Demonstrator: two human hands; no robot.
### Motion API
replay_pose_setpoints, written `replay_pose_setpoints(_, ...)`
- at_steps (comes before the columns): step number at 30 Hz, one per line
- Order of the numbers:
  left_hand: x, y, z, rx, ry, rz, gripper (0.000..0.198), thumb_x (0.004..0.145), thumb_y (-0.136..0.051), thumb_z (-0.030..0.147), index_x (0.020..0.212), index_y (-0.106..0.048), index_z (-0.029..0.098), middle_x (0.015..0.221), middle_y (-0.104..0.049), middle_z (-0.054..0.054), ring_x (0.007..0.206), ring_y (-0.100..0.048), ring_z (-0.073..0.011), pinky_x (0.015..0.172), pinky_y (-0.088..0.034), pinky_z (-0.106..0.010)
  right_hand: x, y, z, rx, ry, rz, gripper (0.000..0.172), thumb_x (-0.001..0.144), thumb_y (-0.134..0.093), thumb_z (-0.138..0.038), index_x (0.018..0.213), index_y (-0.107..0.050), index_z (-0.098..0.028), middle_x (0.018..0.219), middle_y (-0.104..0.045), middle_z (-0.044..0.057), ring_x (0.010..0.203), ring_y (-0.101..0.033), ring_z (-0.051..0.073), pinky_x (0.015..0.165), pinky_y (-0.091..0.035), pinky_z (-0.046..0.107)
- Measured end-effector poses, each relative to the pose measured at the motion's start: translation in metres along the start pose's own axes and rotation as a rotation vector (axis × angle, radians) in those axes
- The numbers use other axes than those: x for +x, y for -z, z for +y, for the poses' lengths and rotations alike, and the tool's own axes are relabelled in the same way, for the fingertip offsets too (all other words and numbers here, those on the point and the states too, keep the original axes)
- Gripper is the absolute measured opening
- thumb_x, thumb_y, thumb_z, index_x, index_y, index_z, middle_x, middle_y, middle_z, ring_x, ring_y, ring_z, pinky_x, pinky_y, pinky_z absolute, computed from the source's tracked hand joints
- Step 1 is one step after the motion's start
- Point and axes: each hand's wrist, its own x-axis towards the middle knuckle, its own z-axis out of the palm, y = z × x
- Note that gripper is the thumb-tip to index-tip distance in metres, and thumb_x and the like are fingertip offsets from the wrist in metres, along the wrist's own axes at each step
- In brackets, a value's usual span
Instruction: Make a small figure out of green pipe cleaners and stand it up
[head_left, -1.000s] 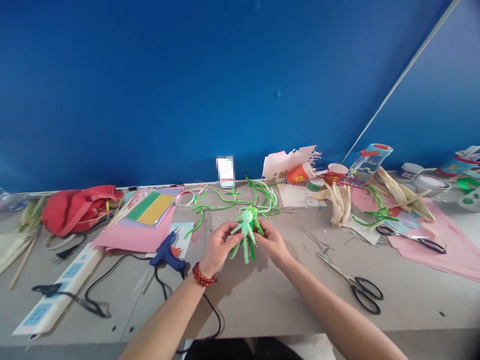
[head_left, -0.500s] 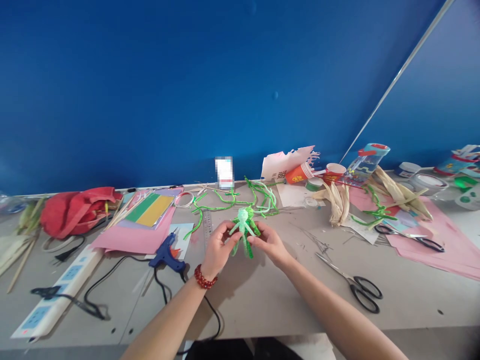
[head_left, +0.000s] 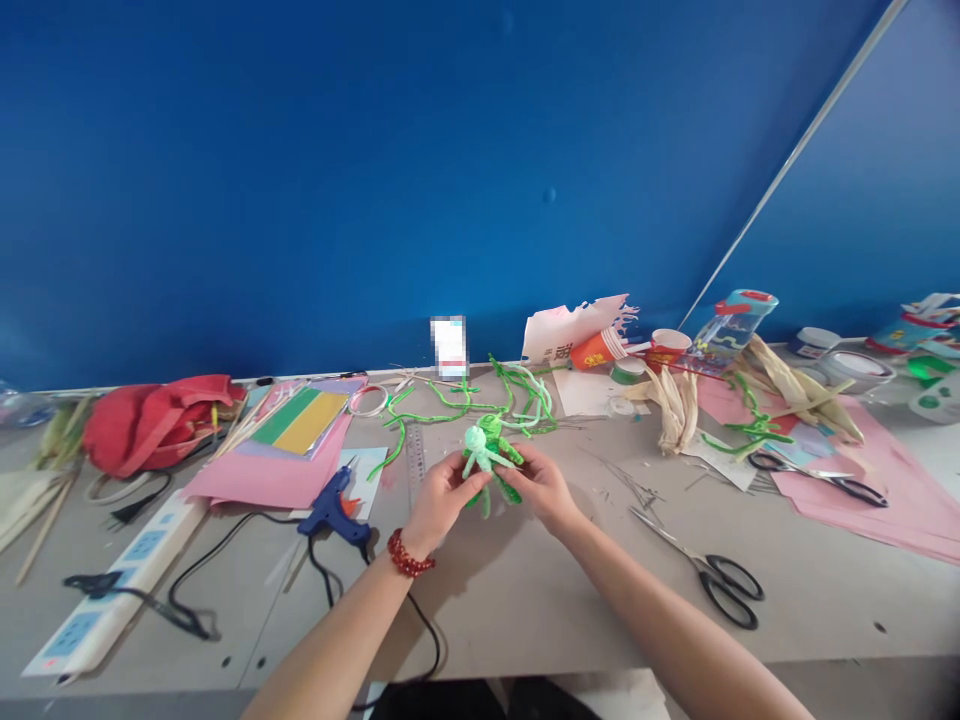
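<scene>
Over the middle of the table, two small pipe-cleaner figures are held close together. The pale mint-green figure is in front, its round head up and its thin limbs spread. My left hand pinches it from the left between thumb and fingers. Partly behind it, the bright green figure is gripped at its right side by my right hand, thumb in front. Whether the two figures are joined is hidden. Loose green pipe cleaners lie just beyond my hands, and a clear ruler lies near the left one.
To the left are a blue glue gun with its cord, a white power strip, pink paper and a red cloth bag. Black-handled scissors lie right. Paper cups, dried husks and a bottle stand behind.
The pale figure has shifted slightly left and tilted, so more of the bright green figure behind shows. Both hands keep their hold in nearly the same place.
</scene>
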Motion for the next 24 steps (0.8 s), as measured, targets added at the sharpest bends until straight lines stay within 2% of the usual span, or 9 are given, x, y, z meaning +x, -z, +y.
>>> replay_pose_setpoints(3, -0.001, 0.001, 0.003, 0.087, -0.019, 0.021, 0.024, 0.074, -0.072, 0.039, 0.080, -0.065, 0.017, 0.067, -0.058, 0.001, 0.061, -0.049, -0.0138, 0.057, -0.040, -0.024, -0.001, -0.002, -0.001, 0.019, 0.020, -0.020, 0.032, 0.075, -0.074, -0.048, 0.089, -0.069, -0.020, 0.080, -0.063, 0.002, 0.070, -0.056, 0.017, 0.060, -0.045, 0.026)
replay_pose_setpoints(5, -0.004, 0.003, 0.010, 0.177, -0.050, 0.032, 0.021, 0.076, -0.070, 0.038, 0.082, -0.068, 0.018, 0.075, -0.063, -0.001, 0.070, -0.055, -0.0165, 0.064, -0.043, -0.026, -0.003, -0.004, -0.004, 0.064, 0.047, -0.028, 0.033, 0.076, -0.075, -0.045, 0.098, -0.068, -0.022, 0.089, -0.065, 0.003, 0.078, -0.060, 0.019, 0.067, -0.048, 0.029)
replay_pose_setpoints(7, -0.008, 0.008, 0.023, 0.252, -0.065, 0.040, 0.018, 0.078, -0.069, 0.037, 0.084, -0.071, 0.019, 0.079, -0.066, -0.001, 0.075, -0.058, -0.0178, 0.069, -0.044, -0.026, -0.005, -0.004, -0.007, 0.115, 0.066, -0.041, 0.041, 0.077, -0.076, -0.042, 0.112, -0.064, -0.026, 0.105, -0.065, 0.005, 0.089, -0.061, 0.021, 0.076, -0.050, 0.031)
replay_pose_setpoints(10, -0.007, 0.028, 0.049, 0.268, -0.054, 0.070, 0.021, 0.079, -0.069, 0.038, 0.088, -0.072, 0.019, 0.077, -0.067, -0.002, 0.070, -0.058, -0.0171, 0.065, -0.044, -0.026, -0.007, -0.003, -0.012, 0.116, 0.063, -0.042, 0.046, 0.081, -0.072, -0.040, 0.123, -0.059, -0.028, 0.114, -0.061, 0.006, 0.084, -0.059, 0.018, 0.076, -0.051, 0.032)
replay_pose_setpoints(12, 0.005, 0.055, 0.065, 0.250, -0.076, 0.134, 0.024, 0.078, -0.070, 0.039, 0.089, -0.072, 0.017, 0.078, -0.068, -0.003, 0.068, -0.057, -0.0165, 0.063, -0.043, -0.027, -0.007, -0.001, -0.013, 0.099, 0.054, -0.004, 0.044, 0.082, -0.070, -0.041, 0.123, -0.059, -0.027, 0.111, -0.060, 0.006, 0.080, -0.057, 0.016, 0.076, -0.051, 0.032)
replay_pose_setpoints(15, 0.038, 0.111, 0.079, 0.211, -0.135, 0.314, 0.026, 0.072, -0.077, 0.037, 0.084, -0.072, 0.015, 0.074, -0.067, -0.003, 0.065, -0.055, -0.0141, 0.061, -0.041, -0.026, -0.006, -0.001, -0.011, 0.087, 0.000, 0.038, 0.042, 0.082, -0.068, -0.045, 0.118, -0.061, -0.025, 0.107, -0.059, 0.007, 0.080, -0.057, 0.017, 0.076, -0.052, 0.034)
replay_pose_setpoints(16, 0.051, 0.131, 0.080, 0.182, -0.103, 0.326, 0.028, 0.068, -0.080, 0.036, 0.083, -0.072, 0.015, 0.072, -0.066, -0.002, 0.064, -0.054, -0.0134, 0.061, -0.041, -0.025, -0.005, -0.001, -0.010, 0.078, -0.022, 0.041, 0.042, 0.082, -0.068, -0.047, 0.116, -0.062, -0.024, 0.106, -0.060, 0.007, 0.080, -0.057, 0.017, 0.075, -0.052, 0.034)
replay_pose_setpoints(20, 0.096, 0.195, 0.068, 0.180, -0.041, 0.344, 0.032, 0.060, -0.085, 0.036, 0.071, -0.067, 0.012, 0.064, -0.065, -0.003, 0.059, -0.055, -0.0139, 0.059, -0.041, -0.026, -0.002, 0.000, -0.001, 0.015, -0.071, 0.022, 0.041, 0.080, -0.068, -0.051, 0.110, -0.065, -0.022, 0.104, -0.062, 0.007, 0.077, -0.058, 0.017, 0.071, -0.051, 0.033)
replay_pose_setpoints(24, 0.117, 0.229, 0.043, 0.181, 0.015, 0.365, 0.030, 0.058, -0.085, 0.030, 0.068, -0.064, 0.012, 0.064, -0.067, -0.004, 0.061, -0.059, -0.0154, 0.062, -0.044, -0.028, 0.002, 0.004, 0.008, -0.052, -0.077, 0.004, 0.043, 0.080, -0.066, -0.054, 0.108, -0.066, -0.021, 0.097, -0.064, 0.007, 0.073, -0.058, 0.017, 0.069, -0.051, 0.032)
